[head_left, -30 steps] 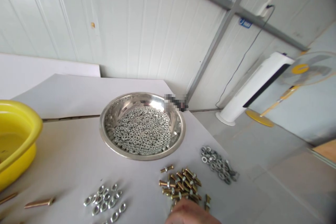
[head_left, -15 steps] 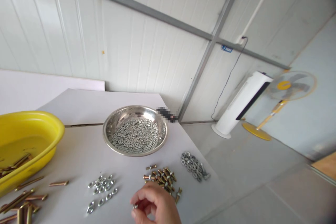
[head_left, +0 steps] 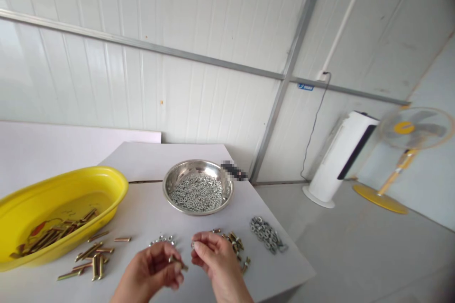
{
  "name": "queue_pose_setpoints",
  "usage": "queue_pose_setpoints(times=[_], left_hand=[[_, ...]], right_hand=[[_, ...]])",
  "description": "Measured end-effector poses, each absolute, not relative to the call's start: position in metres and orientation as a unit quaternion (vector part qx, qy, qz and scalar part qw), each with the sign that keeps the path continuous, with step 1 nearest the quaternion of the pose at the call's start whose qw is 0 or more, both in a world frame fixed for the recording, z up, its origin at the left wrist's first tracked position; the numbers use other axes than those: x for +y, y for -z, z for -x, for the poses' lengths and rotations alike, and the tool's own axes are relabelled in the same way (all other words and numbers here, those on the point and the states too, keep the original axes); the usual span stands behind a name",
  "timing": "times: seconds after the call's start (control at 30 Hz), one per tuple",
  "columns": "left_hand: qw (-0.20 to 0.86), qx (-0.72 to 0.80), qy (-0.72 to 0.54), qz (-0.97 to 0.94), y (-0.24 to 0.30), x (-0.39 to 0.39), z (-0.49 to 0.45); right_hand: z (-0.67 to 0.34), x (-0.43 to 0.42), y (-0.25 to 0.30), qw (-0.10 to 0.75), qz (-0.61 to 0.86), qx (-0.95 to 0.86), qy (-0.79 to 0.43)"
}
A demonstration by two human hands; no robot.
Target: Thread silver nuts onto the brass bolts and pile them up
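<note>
My left hand (head_left: 151,270) is closed on a brass-coloured bolt (head_left: 183,265), held between thumb and fingers over the table. To its right, my right hand (head_left: 218,258) pinches a small silver nut (head_left: 193,245); the two hands are close but apart. Behind my left hand lie loose silver nuts (head_left: 163,239), partly covered by it. Partly hidden past my right hand is a pile of brass-coloured bolts with nuts on them (head_left: 236,242). Loose bolts without nuts (head_left: 94,262) lie to the left of my left hand.
A yellow tub (head_left: 117,199) with more bolts stands at the left. Beyond my hands is a steel bowl (head_left: 168,201) full of nuts. Several nuts or washers (head_left: 265,234) lie near the table's right edge (head_left: 295,251). A pedestal fan (head_left: 405,128) and a white tower unit (head_left: 334,165) stand on the floor.
My left hand has come into view with a bolt in it. My right hand has moved slightly up, still pinching the nut. The view has shifted, showing more of the tub.
</note>
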State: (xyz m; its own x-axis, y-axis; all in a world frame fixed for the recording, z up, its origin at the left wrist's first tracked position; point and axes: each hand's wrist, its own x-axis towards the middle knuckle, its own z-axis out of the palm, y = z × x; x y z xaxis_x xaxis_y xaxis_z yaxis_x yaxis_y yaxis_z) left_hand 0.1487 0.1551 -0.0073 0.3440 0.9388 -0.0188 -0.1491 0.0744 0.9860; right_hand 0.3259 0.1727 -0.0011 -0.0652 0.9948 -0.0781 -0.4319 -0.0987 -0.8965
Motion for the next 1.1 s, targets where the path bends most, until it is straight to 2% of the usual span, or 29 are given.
queue_pose_setpoints(times=[0.07,0.17,0.43,0.57,0.77,0.87,1.1], left_hand=[[0.646,0.388,-0.540,-0.376,-0.001,0.167,-0.147],[0.664,0.357,-0.590,-0.290,-0.005,0.171,-0.151],[0.636,0.362,-0.605,-0.312,0.007,0.178,-0.144],[0.567,0.424,-0.576,-0.409,0.001,0.184,-0.137],[0.398,0.506,-0.534,-0.548,-0.008,0.180,-0.128],[0.429,0.498,-0.515,-0.550,-0.007,0.179,-0.124],[0.604,0.422,-0.445,-0.509,-0.011,0.184,-0.111]], right_hand=[[-0.317,0.174,-0.001,0.572,0.348,-0.316,-0.672],[-0.306,0.178,-0.003,0.572,0.300,-0.288,-0.707],[-0.293,0.186,-0.004,0.537,0.295,-0.322,-0.722],[-0.289,0.193,0.003,0.559,0.326,-0.382,-0.660],[-0.287,0.194,-0.002,0.591,0.349,-0.557,-0.468],[-0.286,0.190,-0.008,0.575,0.356,-0.594,-0.435],[-0.289,0.186,-0.022,0.550,0.369,-0.645,-0.380]])
